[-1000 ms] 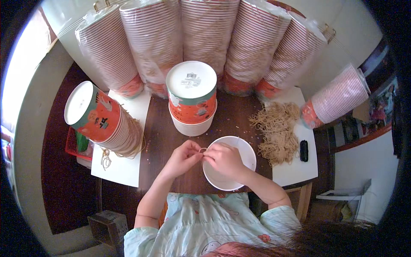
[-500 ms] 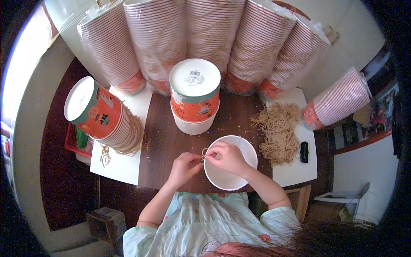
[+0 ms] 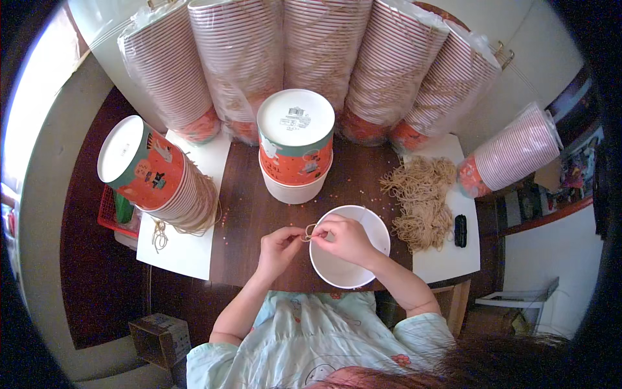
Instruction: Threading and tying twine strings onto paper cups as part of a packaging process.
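Observation:
A white paper bucket (image 3: 378,228) stands mouth up on the table in front of me. Over its left rim, a small loop of tan string (image 3: 309,230) is held between my two hands. My right hand (image 3: 343,238) reaches across the bucket's mouth, thumb and forefinger pinched on the string. At the other side of the loop my left hand (image 3: 278,249), just outside the rim, pinches it too. Part of the string is hidden behind the fingers. A thin strand also shows near the bucket's far rim.
Upturned orange-and-green buckets (image 3: 297,155) stand at the table's middle. A string-wrapped bucket stack (image 3: 159,175) leans at left. Tan string bundles (image 3: 421,201) lie at right beside a black object (image 3: 460,231). Tall plastic-wrapped bucket stacks (image 3: 236,65) line the back; another (image 3: 515,152) lies right.
My left hand has shifted slightly up, its fingers now closer together at the loop. The right hand has hardly moved.

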Demonstrator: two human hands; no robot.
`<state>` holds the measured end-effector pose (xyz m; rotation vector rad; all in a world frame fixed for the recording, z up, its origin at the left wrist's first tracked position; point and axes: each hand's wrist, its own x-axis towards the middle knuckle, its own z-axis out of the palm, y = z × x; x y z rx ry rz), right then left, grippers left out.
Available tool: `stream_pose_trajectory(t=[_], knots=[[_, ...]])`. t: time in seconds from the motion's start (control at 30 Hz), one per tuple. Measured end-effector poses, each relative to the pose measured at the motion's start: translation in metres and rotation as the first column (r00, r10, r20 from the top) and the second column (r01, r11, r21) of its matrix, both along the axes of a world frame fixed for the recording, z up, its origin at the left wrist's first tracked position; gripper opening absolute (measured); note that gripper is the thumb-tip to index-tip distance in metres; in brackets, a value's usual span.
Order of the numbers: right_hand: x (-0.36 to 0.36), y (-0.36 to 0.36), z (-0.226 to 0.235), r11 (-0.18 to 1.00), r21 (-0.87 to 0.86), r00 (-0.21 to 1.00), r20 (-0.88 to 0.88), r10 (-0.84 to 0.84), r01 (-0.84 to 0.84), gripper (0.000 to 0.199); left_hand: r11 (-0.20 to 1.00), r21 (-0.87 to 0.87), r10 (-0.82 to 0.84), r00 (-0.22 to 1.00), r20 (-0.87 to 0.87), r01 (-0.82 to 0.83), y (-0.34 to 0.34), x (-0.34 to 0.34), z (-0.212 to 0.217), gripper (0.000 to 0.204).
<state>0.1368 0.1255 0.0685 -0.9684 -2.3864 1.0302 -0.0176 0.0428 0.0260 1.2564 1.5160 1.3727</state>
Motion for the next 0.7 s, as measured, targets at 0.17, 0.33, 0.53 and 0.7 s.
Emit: stream_pose_trajectory(t=[0.17, 0.33, 0.53, 0.7], knots=[[0.001, 0.001, -0.001, 1.0, 0.013, 1.0, -0.016, -0.006, 0.006, 0.011, 0.996, 0.021, -0.086, 0.996, -0.009, 0.087, 0.004, -0.001, -0.005, 0.014], [0.001, 0.002, 0.0, 1.0, 0.021, 1.0, -0.003, -0.006, 0.006, 0.012, 0.988, -0.052, -0.129, 0.97, 0.207, 0.142, 0.001, -0.003, -0.004, 0.014], [0.001, 0.001, -0.002, 1.0, 0.021, 1.0, -0.003, -0.013, 0.013, 0.011, 0.979, -0.124, -0.106, 0.926, 0.362, 0.161, -0.001, -0.001, 0.004, 0.013], [0.001, 0.0, -0.002, 0.999, 0.032, 1.0, 0.004, -0.013, 0.013, 0.011, 0.973, -0.166, -0.115, 0.961, 0.25, 0.159, 0.0, -0.001, 0.0, 0.014]])
